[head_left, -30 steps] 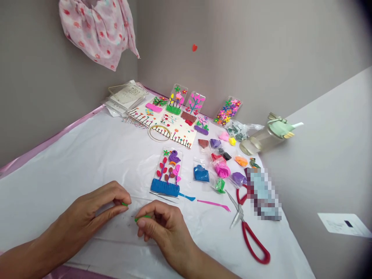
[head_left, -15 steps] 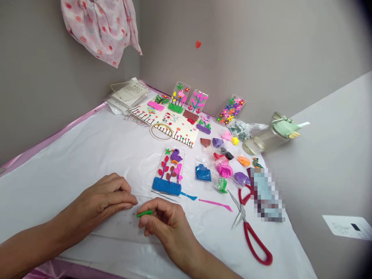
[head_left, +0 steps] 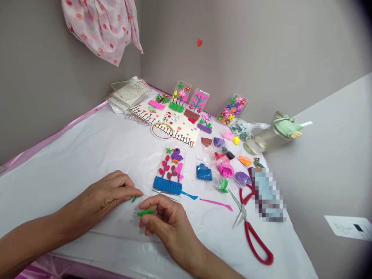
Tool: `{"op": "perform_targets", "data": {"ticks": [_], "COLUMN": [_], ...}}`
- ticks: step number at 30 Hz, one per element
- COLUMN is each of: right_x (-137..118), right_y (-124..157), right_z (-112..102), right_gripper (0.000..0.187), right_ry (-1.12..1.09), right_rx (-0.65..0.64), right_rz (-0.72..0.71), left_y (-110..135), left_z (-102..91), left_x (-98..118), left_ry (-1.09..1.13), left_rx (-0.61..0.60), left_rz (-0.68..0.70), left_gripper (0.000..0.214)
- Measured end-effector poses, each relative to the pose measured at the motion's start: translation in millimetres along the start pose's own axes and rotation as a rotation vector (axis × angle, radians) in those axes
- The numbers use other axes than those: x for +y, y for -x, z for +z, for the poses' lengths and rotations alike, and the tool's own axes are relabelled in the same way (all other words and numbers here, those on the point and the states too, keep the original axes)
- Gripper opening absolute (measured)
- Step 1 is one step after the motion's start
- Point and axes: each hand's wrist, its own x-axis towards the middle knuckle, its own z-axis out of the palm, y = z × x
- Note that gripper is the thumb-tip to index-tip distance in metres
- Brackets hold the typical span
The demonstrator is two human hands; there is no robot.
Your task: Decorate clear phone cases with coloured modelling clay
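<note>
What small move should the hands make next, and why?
Probably let the small green piece rest on the white sheet and move the left hand clear: the piece shows close against that hand, while the right hand pinches the larger green piece. I can't tell whether the left grip is closed.
</note>
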Motion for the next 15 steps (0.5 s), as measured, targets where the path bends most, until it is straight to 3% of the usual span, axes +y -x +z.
{"op": "perform_targets", "data": {"ticks": [6, 12, 15], "right_x": [-4, -5, -4], "right_y": [-1, -2, -2], "right_z": [1, 1, 0], "right_gripper": [0.034, 0.036, 0.038], "right_ry": [-0.046, -0.065, -0.066], "right_rx": [0.021, 0.021, 0.007], "right_rz": [0.049, 0.064, 0.056], "left_y": [7, 7, 4], "left_z": [1.1, 14.5, 18.9], "left_x": [23, 45, 48], "left_ry": [0.01, -0.116, -0.138], "left_rx": [0.077, 0.144, 0.111], "left_rz": [-0.119, 0.044, 0.069], "left_gripper": [0.019, 0.018, 0.016]}}
